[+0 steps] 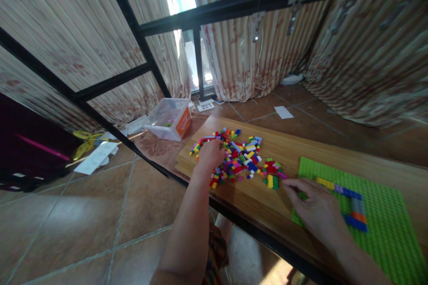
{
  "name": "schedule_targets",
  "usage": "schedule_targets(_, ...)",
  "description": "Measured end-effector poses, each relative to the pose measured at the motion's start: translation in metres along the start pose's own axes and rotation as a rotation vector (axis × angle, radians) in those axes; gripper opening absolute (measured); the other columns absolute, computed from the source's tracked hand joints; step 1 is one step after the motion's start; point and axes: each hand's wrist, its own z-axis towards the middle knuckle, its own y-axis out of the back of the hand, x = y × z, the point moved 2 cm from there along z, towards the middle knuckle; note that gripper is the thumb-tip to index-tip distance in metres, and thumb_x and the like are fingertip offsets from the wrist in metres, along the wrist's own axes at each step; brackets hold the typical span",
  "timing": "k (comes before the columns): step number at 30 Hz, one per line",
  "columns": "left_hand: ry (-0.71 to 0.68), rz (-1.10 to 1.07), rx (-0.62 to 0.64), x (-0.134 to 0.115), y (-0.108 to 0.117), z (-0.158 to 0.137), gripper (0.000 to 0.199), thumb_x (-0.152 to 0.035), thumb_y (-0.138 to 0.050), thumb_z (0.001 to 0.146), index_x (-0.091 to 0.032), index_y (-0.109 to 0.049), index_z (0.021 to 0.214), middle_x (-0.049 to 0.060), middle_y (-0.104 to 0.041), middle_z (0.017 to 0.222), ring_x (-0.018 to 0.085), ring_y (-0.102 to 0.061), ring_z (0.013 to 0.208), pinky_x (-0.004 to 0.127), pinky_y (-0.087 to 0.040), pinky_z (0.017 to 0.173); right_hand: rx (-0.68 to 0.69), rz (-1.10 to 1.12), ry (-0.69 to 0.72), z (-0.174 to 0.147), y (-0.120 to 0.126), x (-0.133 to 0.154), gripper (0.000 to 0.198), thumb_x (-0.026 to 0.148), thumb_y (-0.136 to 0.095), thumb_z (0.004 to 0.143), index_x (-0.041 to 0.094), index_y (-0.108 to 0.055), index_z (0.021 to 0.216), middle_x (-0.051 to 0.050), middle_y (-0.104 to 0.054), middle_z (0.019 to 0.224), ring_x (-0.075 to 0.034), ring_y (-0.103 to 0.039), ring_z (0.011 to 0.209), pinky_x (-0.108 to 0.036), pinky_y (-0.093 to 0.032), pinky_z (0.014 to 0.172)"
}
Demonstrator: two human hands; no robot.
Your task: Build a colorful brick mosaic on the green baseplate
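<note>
My left hand [211, 155] reaches into a pile of small coloured toy bricks [236, 164] on the wooden table; its fingers are mostly hidden, so I cannot tell whether they grip one. Over the left edge of a green baseplate [384, 213] is my right hand [312, 200], thumb and forefinger pinched together. A pink brick [282, 176] shows right by those fingertips, but whether it is held is unclear. On the baseplate, yellow, lilac, blue, grey and orange bricks [356, 207] form a bent row. A yellow-and-green brick group [272, 181] lies between my hands.
Beyond the table's left end stands a clear plastic box [170, 118] with an orange label and a few pieces inside. A black metal frame [197, 15] crosses in front of the curtains [234, 62]. Papers [283, 112] and a yellow object [85, 142] lie on the tiled floor.
</note>
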Motion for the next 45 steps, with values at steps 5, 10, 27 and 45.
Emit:
schedule_targets(5, 0.018, -0.020, -0.079, 0.003, 0.004, 0.004, 0.025, -0.019, -0.052, 0.087, -0.019, -0.073, 0.101, 0.010, -0.075, 0.101, 0.024, -0.067, 0.098, 0.033, -0.049, 0.087, -0.012, 0.001, -0.007, 0.001, 0.001, 0.001, 0.026, 0.038, -0.052, 0.091, 0.024, -0.073, 0.082, -0.003, -0.075, 0.082, -0.021, -0.069, 0.074, -0.035, -0.050, 0.072)
schedule_targets(10, -0.078, -0.439, -0.077, -0.001, 0.006, 0.005, 0.023, -0.024, -0.054, 0.087, -0.016, -0.073, 0.096, 0.006, -0.075, 0.090, 0.018, -0.068, 0.084, 0.027, -0.050, 0.076, -0.006, 0.006, -0.038, 0.002, 0.004, 0.003, 0.027, 0.037, -0.050, 0.091, 0.024, -0.073, 0.082, -0.004, -0.075, 0.083, -0.021, -0.068, 0.075, -0.036, -0.050, 0.072)
schedule_targets(27, -0.519, -0.348, 0.491, -0.071, -0.034, -0.034, 0.023, -0.008, -0.061, 0.074, -0.017, -0.072, 0.092, 0.001, -0.073, 0.082, 0.015, -0.065, 0.074, 0.023, -0.048, 0.068, -0.047, -0.015, -0.046, 0.004, 0.015, -0.001, 0.022, 0.030, -0.052, 0.089, 0.023, -0.072, 0.083, -0.004, -0.075, 0.082, -0.021, -0.068, 0.076, -0.035, -0.050, 0.073)
schedule_targets(45, -0.030, -0.420, -0.163, 0.004, 0.020, -0.018, 0.028, -0.020, -0.050, 0.089, -0.017, -0.069, 0.110, 0.007, -0.074, 0.103, 0.018, -0.068, 0.089, 0.027, -0.050, 0.082, -0.022, -0.008, -0.013, -0.002, 0.009, -0.008, 0.026, 0.038, -0.051, 0.091, 0.023, -0.072, 0.085, -0.005, -0.074, 0.084, -0.023, -0.068, 0.078, -0.038, -0.050, 0.075)
